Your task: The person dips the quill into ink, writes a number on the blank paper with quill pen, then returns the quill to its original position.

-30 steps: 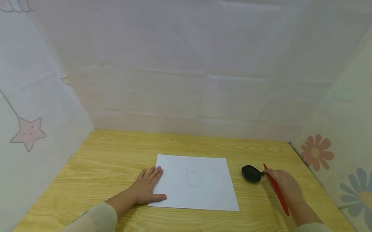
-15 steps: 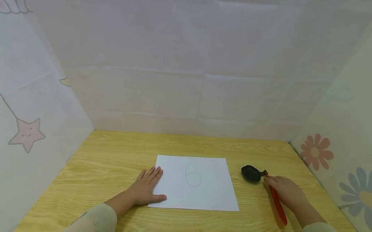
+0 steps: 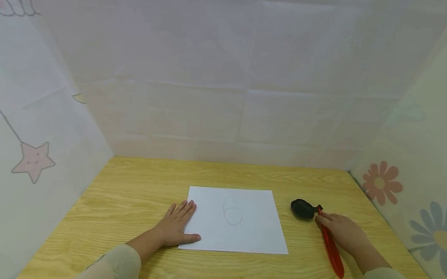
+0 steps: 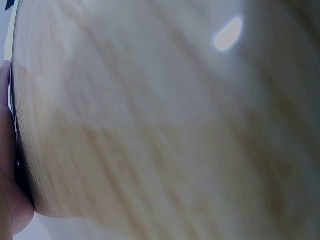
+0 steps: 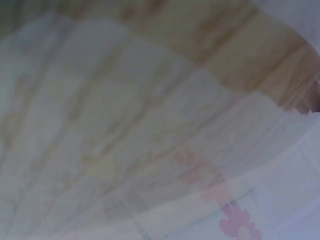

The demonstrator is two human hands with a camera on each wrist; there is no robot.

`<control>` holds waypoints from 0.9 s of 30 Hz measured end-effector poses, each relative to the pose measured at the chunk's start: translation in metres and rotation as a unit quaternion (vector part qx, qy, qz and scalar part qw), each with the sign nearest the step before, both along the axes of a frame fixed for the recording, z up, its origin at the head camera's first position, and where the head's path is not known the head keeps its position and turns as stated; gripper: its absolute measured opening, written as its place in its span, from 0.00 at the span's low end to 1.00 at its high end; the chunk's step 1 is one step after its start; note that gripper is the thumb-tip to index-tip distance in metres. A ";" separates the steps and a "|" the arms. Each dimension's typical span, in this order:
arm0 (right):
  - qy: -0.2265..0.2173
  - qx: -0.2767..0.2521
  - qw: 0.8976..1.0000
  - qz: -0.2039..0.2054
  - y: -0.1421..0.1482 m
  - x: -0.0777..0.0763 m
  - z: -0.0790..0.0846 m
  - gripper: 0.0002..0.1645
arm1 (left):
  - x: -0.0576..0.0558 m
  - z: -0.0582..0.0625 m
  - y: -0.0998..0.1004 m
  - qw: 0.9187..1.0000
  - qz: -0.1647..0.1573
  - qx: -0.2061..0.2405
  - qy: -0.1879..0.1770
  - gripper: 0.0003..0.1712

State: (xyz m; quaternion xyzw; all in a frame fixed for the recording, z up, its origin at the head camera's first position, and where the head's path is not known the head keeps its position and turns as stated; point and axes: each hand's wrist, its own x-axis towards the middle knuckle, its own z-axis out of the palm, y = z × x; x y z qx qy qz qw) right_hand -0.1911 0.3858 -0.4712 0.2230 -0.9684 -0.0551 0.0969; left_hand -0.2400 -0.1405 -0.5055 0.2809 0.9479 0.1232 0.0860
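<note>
A white sheet of paper (image 3: 264,231) with a thin drawn "6" lies mid-table. My left hand (image 3: 173,228) rests flat on its left edge, fingers spread; the left wrist view shows only part of that hand (image 4: 12,200). On the right, a red feather pen (image 3: 332,253) slants toward the table's front edge. The fingertips of my right hand (image 3: 342,232) hold its upper end; the grip is partly hidden. Touching or close to that end is the narrow neck of a black oval object (image 3: 303,209), kind unclear. The right wrist view shows little of the hand (image 5: 306,104).
The wooden table (image 3: 148,177) meets a pale cloth backdrop (image 3: 194,120) at the back. Side panels carry a printed star (image 3: 34,160) on the left and flowers (image 3: 382,183) on the right.
My right hand has moved slightly toward me, and the red feather pen has swung down to lie lower, its wide end nearer the front. The left hand and paper stay put.
</note>
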 end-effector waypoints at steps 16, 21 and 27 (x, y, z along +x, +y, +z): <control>-0.028 -0.016 0.999 -0.029 0.003 0.001 -0.002 0.27 | 0.000 0.000 0.000 1.000 0.002 -0.004 -0.003 0.61; 0.031 -0.023 0.999 -0.013 0.010 0.004 0.003 0.26 | -0.001 -0.002 -0.001 1.000 0.003 0.001 -0.002 0.61; 0.111 -0.030 0.993 0.020 0.008 -0.005 0.025 0.28 | -0.001 -0.003 -0.001 1.000 0.003 0.007 0.002 0.59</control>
